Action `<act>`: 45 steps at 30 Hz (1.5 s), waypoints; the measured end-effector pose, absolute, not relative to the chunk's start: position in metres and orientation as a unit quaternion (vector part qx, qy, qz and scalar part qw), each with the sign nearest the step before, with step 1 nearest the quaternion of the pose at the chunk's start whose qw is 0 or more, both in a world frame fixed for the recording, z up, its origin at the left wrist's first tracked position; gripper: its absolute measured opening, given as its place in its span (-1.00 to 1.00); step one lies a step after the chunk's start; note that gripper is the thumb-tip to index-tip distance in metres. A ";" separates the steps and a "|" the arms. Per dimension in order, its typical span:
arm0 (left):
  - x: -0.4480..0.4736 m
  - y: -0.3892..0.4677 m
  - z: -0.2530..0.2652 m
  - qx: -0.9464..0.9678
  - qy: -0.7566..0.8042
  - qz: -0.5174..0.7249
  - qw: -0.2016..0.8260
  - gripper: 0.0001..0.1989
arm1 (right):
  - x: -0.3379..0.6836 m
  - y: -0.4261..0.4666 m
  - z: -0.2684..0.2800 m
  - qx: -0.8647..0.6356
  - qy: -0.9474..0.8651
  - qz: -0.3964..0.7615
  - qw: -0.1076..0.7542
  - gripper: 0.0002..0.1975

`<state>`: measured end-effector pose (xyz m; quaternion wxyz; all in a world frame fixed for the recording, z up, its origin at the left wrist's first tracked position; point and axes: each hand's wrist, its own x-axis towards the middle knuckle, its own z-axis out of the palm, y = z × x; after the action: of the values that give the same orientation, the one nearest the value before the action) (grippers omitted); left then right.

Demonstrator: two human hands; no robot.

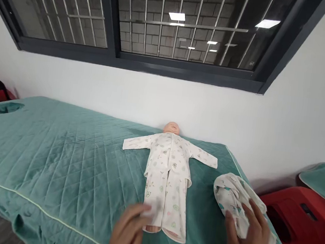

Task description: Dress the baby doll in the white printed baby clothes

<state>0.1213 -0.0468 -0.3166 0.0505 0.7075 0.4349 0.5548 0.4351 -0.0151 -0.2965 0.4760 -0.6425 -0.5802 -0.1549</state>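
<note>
A baby doll (171, 128) lies on its back, dressed in a white printed long-sleeved top (162, 151) and matching trousers (154, 191). Its arms stretch out sideways, and its hands and feet are hidden in the clothes. My left hand (129, 228), partly blurred, hovers by the left trouser leg's lower end with fingers loosely apart and nothing visible in them. On the right, my right hand (250, 238) has its thumb and fingers on a bunched white cloth (231, 190) with green prints, closed around part of it.
A green quilted cover (87, 160) spreads over the bed, with a face hole (5, 108) at far left. Behind it is a white wall with a dark-framed, barred window (186, 68). At right, a red plastic stool (300, 220) bears a green cloth (324, 181).
</note>
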 end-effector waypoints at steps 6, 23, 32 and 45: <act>0.158 0.133 -0.252 0.672 0.455 0.573 0.116 -0.70 | 0.361 0.095 -0.260 -0.560 -0.607 0.037 0.562 -0.69; 0.175 0.268 -0.258 0.655 0.507 0.448 0.336 -0.73 | 0.328 0.241 -0.273 -0.554 -0.624 0.298 0.463 -0.68; 0.177 0.271 -0.260 0.668 0.491 0.459 0.321 -0.69 | 0.327 0.247 -0.279 -0.540 -0.640 0.281 0.470 -0.77; 0.179 0.269 -0.259 0.655 0.478 0.484 0.329 -0.71 | 0.326 0.247 -0.274 -0.533 -0.658 0.273 0.456 -0.76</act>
<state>0.1794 0.2689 -0.2592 0.3285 0.6553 0.4778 0.4842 0.3257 0.2465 -0.2744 0.4558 -0.5331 -0.6584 0.2730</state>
